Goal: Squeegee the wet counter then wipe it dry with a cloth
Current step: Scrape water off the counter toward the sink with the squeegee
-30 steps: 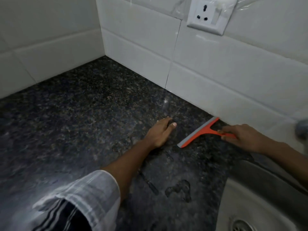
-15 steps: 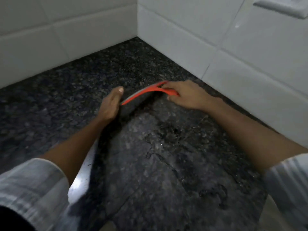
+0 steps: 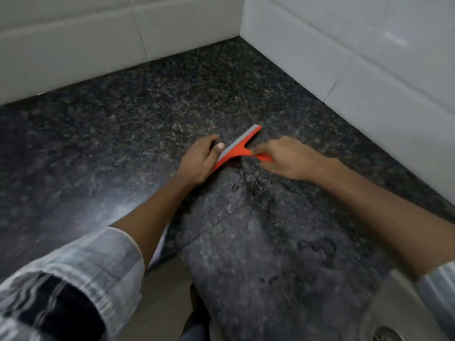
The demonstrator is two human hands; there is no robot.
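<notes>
One squeegee (image 3: 237,147), two hands, left hand (image 3: 198,162), right hand (image 3: 286,157)

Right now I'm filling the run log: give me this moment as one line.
stage: squeegeeing | right hand: holds squeegee handle | left hand: on blade end | counter: water beads near blade | cloth: not in view

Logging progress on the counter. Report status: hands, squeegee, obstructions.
Right hand gripping squeegee handle. Left hand against blade end. Blade down on wet counter. Nothing in the way.
</notes>
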